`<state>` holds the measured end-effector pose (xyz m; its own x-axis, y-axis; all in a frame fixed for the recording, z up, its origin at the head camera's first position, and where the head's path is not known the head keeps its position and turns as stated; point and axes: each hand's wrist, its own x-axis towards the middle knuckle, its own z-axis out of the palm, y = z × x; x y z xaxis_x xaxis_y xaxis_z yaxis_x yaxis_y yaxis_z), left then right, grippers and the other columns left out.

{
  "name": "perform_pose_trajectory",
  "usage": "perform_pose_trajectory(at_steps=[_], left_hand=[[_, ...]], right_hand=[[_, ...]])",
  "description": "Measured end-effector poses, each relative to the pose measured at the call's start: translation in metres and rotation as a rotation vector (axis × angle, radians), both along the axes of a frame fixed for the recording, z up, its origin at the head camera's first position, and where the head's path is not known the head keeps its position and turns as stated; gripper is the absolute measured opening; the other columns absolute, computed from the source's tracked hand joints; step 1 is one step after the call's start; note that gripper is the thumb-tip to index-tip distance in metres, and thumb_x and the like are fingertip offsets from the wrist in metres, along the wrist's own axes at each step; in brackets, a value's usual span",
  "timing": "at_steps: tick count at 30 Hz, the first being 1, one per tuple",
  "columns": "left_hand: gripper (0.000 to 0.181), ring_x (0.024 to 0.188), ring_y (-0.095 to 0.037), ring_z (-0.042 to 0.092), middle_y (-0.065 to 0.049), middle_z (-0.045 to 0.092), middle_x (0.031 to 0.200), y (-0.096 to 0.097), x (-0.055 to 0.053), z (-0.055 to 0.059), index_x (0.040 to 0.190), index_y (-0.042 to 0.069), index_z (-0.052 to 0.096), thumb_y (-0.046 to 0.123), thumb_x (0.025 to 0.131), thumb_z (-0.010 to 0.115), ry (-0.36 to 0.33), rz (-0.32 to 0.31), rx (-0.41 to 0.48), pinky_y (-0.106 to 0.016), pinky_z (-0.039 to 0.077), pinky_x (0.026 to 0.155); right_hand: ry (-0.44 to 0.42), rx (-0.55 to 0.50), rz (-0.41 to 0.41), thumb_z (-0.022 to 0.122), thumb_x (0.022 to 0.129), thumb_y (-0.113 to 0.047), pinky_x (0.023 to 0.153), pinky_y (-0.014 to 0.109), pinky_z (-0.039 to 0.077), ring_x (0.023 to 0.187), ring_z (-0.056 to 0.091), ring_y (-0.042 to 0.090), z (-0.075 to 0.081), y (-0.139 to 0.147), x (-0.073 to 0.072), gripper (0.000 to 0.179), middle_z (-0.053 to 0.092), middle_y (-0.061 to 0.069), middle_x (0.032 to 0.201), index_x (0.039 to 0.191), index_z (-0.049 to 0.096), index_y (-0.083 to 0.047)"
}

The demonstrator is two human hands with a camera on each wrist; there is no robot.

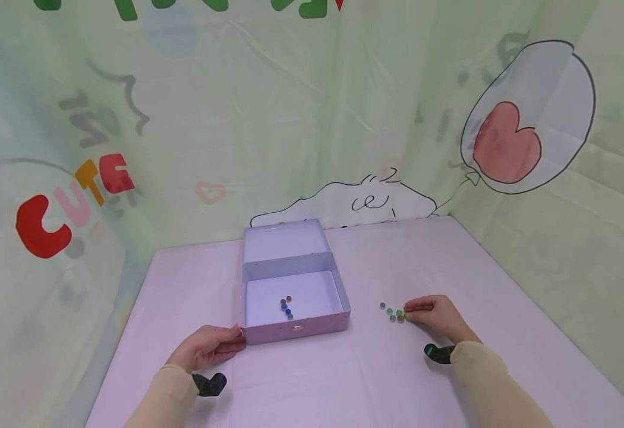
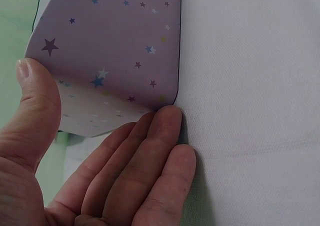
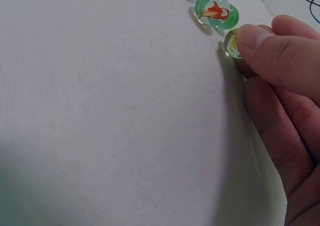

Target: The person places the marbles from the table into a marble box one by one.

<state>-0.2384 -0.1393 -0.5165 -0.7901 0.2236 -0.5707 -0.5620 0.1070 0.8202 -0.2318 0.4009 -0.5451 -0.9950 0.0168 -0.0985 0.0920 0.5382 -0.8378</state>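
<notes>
At lower right the right hand [image 1: 441, 316] pinches a marble [image 3: 229, 44], and to its left the box [image 1: 314, 325] touches the left hand's [image 1: 204, 346] straight fingers.

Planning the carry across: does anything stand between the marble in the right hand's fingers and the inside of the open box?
Yes: loose marbles lie just left of the right hand, and the right wall of the box stands beyond them. The lid is folded back, off that path.
</notes>
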Motion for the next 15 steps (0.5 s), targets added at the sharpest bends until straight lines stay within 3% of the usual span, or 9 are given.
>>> perform_pose_trajectory(at_steps=[8,15], left_hand=[[0.051,0.100,-0.033,0.066,-0.020,0.068,0.107,-0.001,-0.001,-0.004,0.120,-0.012,0.058,0.024,0.087,0.071,0.005,0.002,0.010,-0.044,0.051,0.090],[0.049,0.099,-0.032,0.067,-0.020,0.068,0.106,0.000,-0.002,-0.001,0.118,-0.011,0.060,0.025,0.087,0.071,0.009,0.000,-0.013,-0.043,0.052,0.088]], right_hand=[[0.022,0.022,-0.010,0.079,0.079,-0.020,0.078,0.020,0.053,0.090,0.069,0.013,0.028,0.003,0.001,0.034,0.072,0.008,0.100,0.107,0.070,-0.003],[0.013,0.032,-0.008,0.077,0.080,-0.029,0.087,0.031,0.054,0.094,0.068,0.015,0.044,0.003,-0.008,0.039,0.071,0.006,0.104,0.111,0.069,-0.007]])
